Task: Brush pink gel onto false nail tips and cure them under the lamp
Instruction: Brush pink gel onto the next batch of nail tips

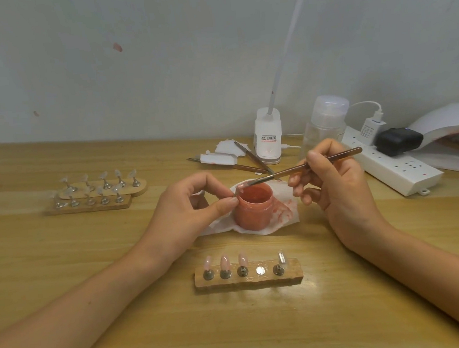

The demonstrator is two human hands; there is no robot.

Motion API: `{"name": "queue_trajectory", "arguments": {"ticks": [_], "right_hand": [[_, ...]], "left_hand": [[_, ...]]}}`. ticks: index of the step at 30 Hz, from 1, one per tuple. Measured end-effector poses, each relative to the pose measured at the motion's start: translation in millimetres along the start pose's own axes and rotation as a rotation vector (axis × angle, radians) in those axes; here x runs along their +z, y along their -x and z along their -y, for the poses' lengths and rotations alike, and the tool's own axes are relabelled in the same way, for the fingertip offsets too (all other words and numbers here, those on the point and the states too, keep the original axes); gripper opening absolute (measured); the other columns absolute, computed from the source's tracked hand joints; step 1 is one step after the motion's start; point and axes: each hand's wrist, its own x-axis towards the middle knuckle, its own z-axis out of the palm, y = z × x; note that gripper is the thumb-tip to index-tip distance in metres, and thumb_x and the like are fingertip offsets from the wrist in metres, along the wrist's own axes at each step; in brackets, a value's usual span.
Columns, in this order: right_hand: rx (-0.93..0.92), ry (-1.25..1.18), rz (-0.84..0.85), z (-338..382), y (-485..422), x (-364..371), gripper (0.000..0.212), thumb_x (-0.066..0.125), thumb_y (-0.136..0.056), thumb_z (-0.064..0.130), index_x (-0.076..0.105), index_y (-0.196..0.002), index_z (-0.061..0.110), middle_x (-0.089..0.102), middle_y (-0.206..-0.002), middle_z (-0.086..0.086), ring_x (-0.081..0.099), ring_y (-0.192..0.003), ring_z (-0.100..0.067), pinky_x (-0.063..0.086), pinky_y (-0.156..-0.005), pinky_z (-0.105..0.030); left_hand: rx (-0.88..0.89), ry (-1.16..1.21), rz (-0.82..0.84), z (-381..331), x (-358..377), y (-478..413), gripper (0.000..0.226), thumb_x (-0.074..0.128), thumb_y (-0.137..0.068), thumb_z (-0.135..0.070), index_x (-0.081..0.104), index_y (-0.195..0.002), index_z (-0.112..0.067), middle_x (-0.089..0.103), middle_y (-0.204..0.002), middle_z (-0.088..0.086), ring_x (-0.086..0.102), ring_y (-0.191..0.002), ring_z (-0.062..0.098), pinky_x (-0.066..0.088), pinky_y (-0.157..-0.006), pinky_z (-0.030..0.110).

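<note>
False nail tip (238, 187), pinched by its stem between thumb and forefinger of the left hand (189, 205), was held just above the near-left rim of the open jar of pink gel (254, 209). The right hand (332, 180) gripped the brush (306, 166), bristles on the tip: coating appeared to be the step in hand. In front of the jar, the wooden holder (250, 280) carried three pink tips, one bare socket and one clear tip. The next move probably called for reseating the wet tip unsmeared; the lamp (453, 127) lay well right of the jar.
</note>
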Motion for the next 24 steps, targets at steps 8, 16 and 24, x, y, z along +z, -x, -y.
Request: {"name": "queue_trajectory", "arguments": {"ticks": [8, 16, 24], "right_hand": [[0.009, -0.011, -0.039, -1.4, -1.0, -2.1, 0.015, 0.053, -0.095, 0.025, 0.048, -0.086, 0.014, 0.067, -0.066, -0.004, 0.06, -0.056, -0.013, 0.047, -0.047, -0.02], [0.027, 0.032, -0.071, -3.8, -1.5, -4.1, 0.017, 0.049, -0.1, 0.018, 0.049, -0.084, 0.016, 0.066, -0.063, -0.002, 0.058, -0.055, -0.012, 0.046, -0.047, -0.02], [0.031, 0.054, -0.038, -3.3, -1.0, -2.3, 0.014, 0.053, -0.096, 0.022, 0.048, -0.087, 0.012, 0.067, -0.065, -0.003, 0.06, -0.055, -0.012, 0.046, -0.046, -0.019]], "left_hand": [[-0.008, -0.001, -0.014, -1.2, 0.3, 0.9, 0.015, 0.076, -0.072, -0.038, 0.07, -0.078, -0.026, 0.072, -0.084, -0.004, 0.058, -0.074, 0.042, 0.052, -0.07, 0.05], [-0.013, 0.0, -0.011, -0.5, 0.6, 0.7, 0.009, 0.078, -0.078, -0.025, 0.07, -0.08, -0.024, 0.073, -0.086, -0.01, 0.058, -0.078, 0.043, 0.052, -0.07, 0.044], [-0.018, 0.006, -0.009, -0.5, 0.0, 1.0, 0.009, 0.078, -0.079, -0.024, 0.069, -0.079, -0.024, 0.072, -0.083, 0.001, 0.056, -0.067, 0.036, 0.049, -0.065, 0.043]]}}
